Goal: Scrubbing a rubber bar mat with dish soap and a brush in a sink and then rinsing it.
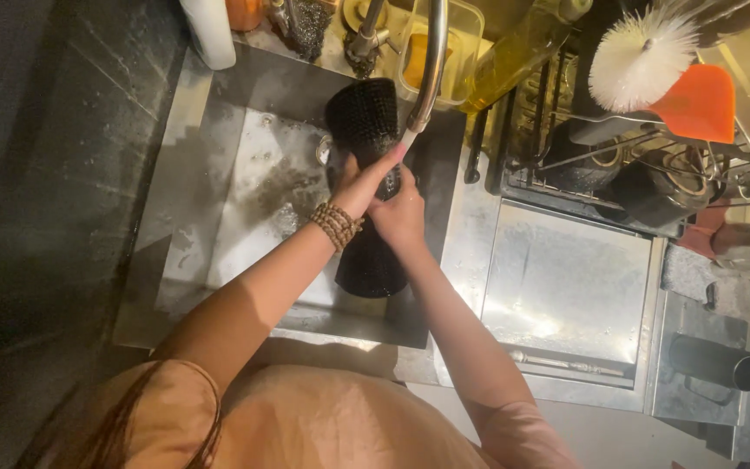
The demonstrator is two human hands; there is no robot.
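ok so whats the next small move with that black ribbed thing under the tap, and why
Probably turn the black ribbed cylinder a little under the water stream. Both hands, left and right, hold its middle, and the water lands only near the fingers, over the sink.

Open sink (219, 260) left of hands (faucet (431, 61) overhead)

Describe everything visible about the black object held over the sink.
The black object is long and roughly cylindrical, its surface covered in fine ribs or bristles, matte and likely plastic. It lies lengthwise over the steel sink, far end under the faucet. The left hand and right hand clasp its middle.
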